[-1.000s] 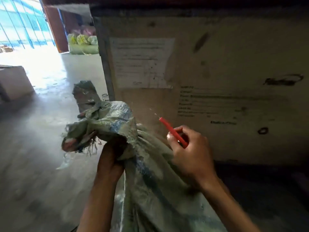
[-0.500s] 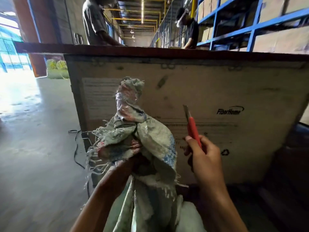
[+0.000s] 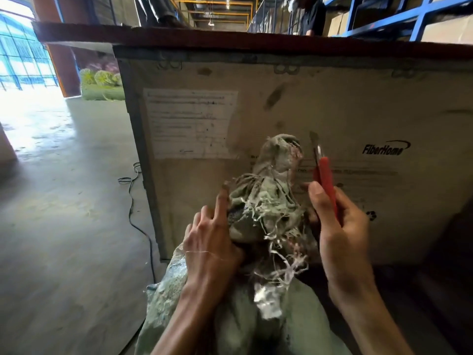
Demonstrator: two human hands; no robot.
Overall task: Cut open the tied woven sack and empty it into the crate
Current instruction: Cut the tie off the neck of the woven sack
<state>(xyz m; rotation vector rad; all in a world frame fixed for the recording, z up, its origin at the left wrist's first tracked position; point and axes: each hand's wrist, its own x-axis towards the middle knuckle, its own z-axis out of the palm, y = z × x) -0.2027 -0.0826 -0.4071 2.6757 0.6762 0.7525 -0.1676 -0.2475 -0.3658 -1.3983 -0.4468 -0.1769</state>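
Note:
A pale green woven sack (image 3: 258, 206) stands before me, its bunched neck tied with string and frayed into loose strips. My left hand (image 3: 212, 242) grips the neck from the left, forefinger raised along it. My right hand (image 3: 335, 226) holds a red-handled utility knife (image 3: 323, 175), blade pointing up, just right of the sack's tip. Behind the sack rises the big crate (image 3: 332, 103), a tall plywood wall with a paper label and a FiberHome logo; its inside is hidden.
Concrete floor (image 3: 64, 201) stretches left, with a black cable (image 3: 131, 198) lying beside the crate's corner. Green bags (image 3: 101, 84) sit by a bright doorway at far left. Two people (image 3: 308, 14) stand beyond the crate. Blue shelving (image 3: 399, 19) with cartons fills the upper right.
The sack's neck has turned and now sits lower and further right against the crate. My left hand has shifted its grip, forefinger lifted. The knife stays upright beside the tip.

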